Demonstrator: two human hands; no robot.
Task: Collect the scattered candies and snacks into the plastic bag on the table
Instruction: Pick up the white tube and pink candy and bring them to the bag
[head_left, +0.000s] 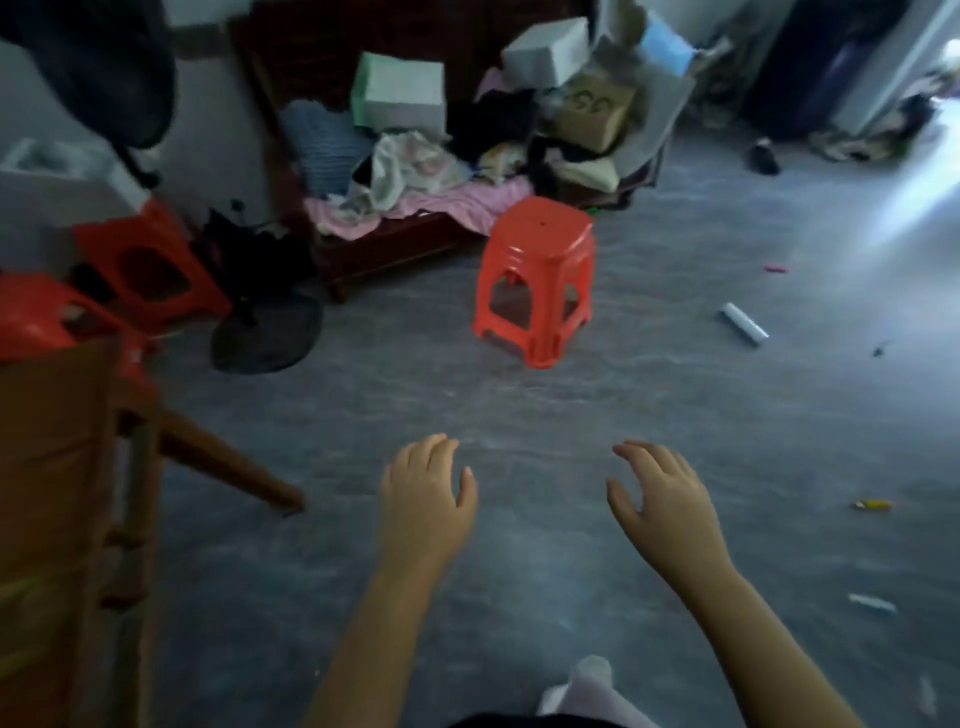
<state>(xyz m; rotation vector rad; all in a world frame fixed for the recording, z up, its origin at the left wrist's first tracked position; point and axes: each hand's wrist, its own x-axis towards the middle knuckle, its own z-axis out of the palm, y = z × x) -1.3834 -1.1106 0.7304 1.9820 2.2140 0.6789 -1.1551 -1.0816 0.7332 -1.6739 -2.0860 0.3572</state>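
Off to our right on the floor (571, 405) lie the snacks we are after, all on the right hand's side and none within its grasp yet. Nearest is a yellow candy (874, 504), level with the right hand (660, 499) but well apart from it, its long axis running roughly left to right across our view. Below it, closer to our body, sits a white wrapper (872, 603), slightly slanted. Farther off are a silver tube (744, 325), lying on a diagonal, and a small pink piece (775, 268) beyond it. All are too small and blurred to tell what kind of sweet each is.

Both hands hover above the floor with fingers loosely spread, holding nothing. The left hand (423, 499) is the farther one from every piece.

We judge the right hand should make the first pick, reaching out rightward to the yellow candy and pinching across its short side.

We cannot see the bag. A wooden counter (52, 467) edges in on our left, so the bag probably waits up there, and anything we gather would have to cross our body to reach it.
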